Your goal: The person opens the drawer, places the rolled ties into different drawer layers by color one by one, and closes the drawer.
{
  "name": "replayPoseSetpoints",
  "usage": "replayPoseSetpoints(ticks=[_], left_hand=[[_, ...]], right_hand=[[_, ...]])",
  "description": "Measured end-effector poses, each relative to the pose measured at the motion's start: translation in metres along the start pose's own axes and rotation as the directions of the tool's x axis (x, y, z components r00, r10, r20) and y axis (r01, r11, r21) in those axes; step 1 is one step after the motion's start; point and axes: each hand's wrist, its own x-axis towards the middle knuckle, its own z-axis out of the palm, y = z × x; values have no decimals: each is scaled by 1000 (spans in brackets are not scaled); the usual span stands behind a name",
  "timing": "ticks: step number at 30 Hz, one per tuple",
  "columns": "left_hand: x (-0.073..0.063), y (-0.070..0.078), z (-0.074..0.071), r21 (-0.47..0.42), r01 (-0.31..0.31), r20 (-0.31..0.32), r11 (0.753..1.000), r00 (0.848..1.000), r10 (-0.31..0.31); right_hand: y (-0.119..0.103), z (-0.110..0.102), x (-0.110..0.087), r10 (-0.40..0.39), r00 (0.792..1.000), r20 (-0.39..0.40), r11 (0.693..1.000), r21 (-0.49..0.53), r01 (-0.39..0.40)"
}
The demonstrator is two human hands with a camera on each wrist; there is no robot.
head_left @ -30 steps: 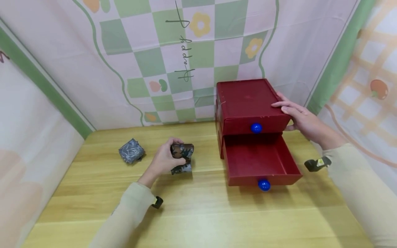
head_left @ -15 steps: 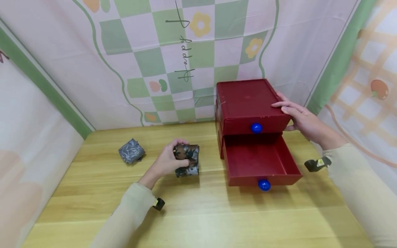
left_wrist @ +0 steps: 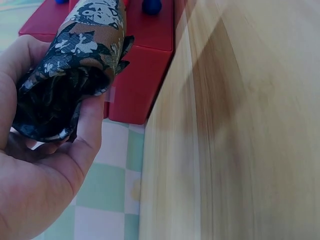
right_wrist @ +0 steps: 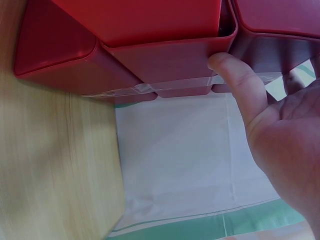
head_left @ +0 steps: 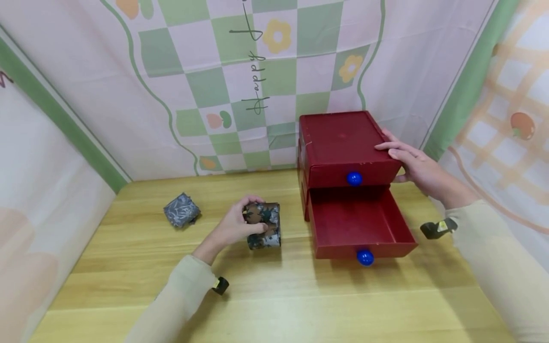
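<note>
My left hand [head_left: 233, 226] holds a rolled, camouflage-patterned cloth [head_left: 271, 238] in brown, black and grey, just left of the red drawer unit [head_left: 339, 138]. Thumb and fingers grip it from its left end. The left wrist view shows this cloth [left_wrist: 95, 40] as a tube with a dark, open end facing the palm. On the unit's right side rests my right hand [head_left: 416, 166], some fingers lying over the top edge. Its thumb [right_wrist: 237, 75] touches the red side wall in the right wrist view. The middle drawer [head_left: 336, 251] is pulled out, with nothing visible inside.
A folded grey cloth [head_left: 182, 210] with a pale leaf pattern lies on the wooden table [head_left: 266, 305] at the left. Blue knobs [head_left: 365, 257] stick out from the drawer fronts. Printed curtains [head_left: 240, 143] hang behind and along both sides.
The left hand has carried the camouflage-patterned cloth a short way right and slightly nearer to me. The right hand, the drawer unit and the grey cloth stay as they were.
</note>
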Motion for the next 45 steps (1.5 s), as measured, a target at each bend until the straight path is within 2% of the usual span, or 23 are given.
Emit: replayPoseSetpoints(ticks=[8, 17, 25, 32, 45], left_hand=[[-2, 3, 3, -14, 4, 21, 1000, 1000, -3], [1, 9, 8, -7, 11, 22, 1000, 1000, -11], [3, 18, 12, -22, -25, 17, 999, 1000, 25], [6, 37, 20, -90, -85, 49, 992, 995, 90], [16, 70, 36, -194, -115, 121, 974, 983, 141]], right_hand=[[0, 1, 0, 15, 1000, -7, 1000, -27, -15], [1, 0, 2, 12, 1000, -12, 1000, -13, -12], [1, -1, 2, 9, 1000, -5, 1000, -28, -9], [2, -1, 1, -4, 1000, -1, 1000, 16, 4], [4, -2, 2, -2, 1000, -3, 1000, 2, 2]])
